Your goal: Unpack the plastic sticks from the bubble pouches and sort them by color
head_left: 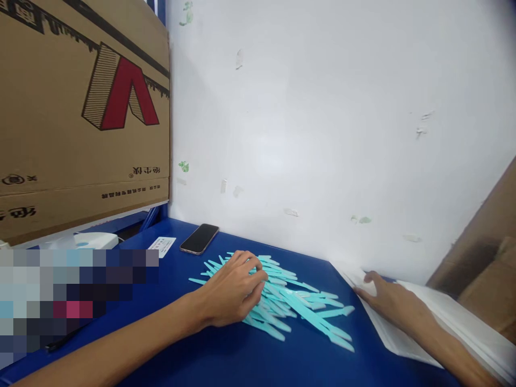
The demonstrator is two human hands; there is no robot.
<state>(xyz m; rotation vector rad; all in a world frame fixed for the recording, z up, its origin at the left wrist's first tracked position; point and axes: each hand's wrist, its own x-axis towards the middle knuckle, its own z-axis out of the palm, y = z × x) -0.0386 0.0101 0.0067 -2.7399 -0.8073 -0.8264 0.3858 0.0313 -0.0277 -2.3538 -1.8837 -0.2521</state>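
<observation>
My left hand rests on a loose pile of turquoise eyebrow razors, slim and flat, spread over the blue table. Its fingers are curled down into the pile and closed on some razors, with the fingertips partly hidden. At the right, a stack of flat white bags lies along the table's edge. My right hand reaches across the stack, thumb and forefinger pinching the edge of a white bag near the wall.
Behind the pile lie a dark phone and a printed white card. A large cardboard box stands at the left, above a white device. More cardboard leans at the right. A white wall bounds the blue table.
</observation>
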